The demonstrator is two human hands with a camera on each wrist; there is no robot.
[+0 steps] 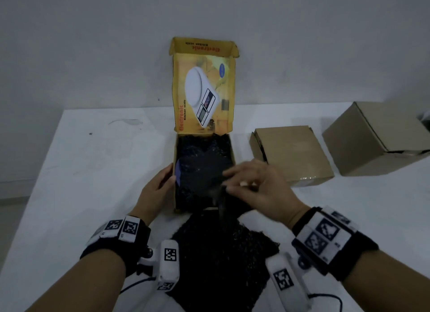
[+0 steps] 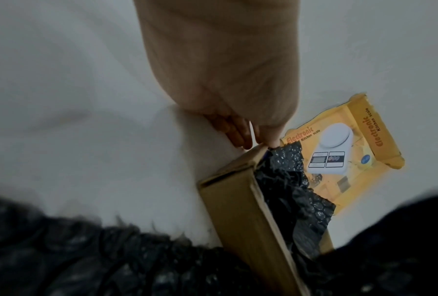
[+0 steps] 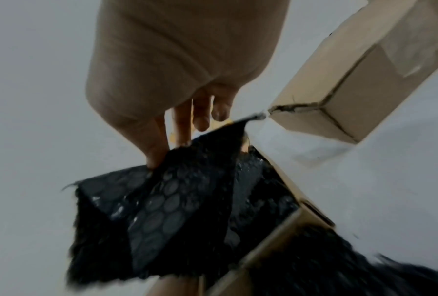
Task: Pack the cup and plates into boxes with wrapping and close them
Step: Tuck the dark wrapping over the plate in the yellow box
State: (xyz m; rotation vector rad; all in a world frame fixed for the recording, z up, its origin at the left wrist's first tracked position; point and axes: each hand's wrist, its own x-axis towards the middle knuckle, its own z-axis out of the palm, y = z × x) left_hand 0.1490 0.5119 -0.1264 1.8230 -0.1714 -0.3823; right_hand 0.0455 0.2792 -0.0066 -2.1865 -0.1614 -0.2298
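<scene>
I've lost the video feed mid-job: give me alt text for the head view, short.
Both hands work at an open yellow kitchen-scale box lined with black bubble wrap: the right hand pinches a wrap flap over the box, and the left hand steadies its left wall. Two closed brown cardboard boxes sit to the right on the white table.

on the tabletop (image 1: pixel 81 172) the open scale box (image 1: pixel 178 200) sits at the centre, its lid (image 1: pixel 203 88) standing up behind it. bubble wrap (image 1: pixel 204 169) lies inside it and spills over its near edge. two closed cardboard boxes (image 1: pixel 293 153) sit to its right, the farther one (image 1: pixel 372 137) nearer the tabletop's right edge.
</scene>
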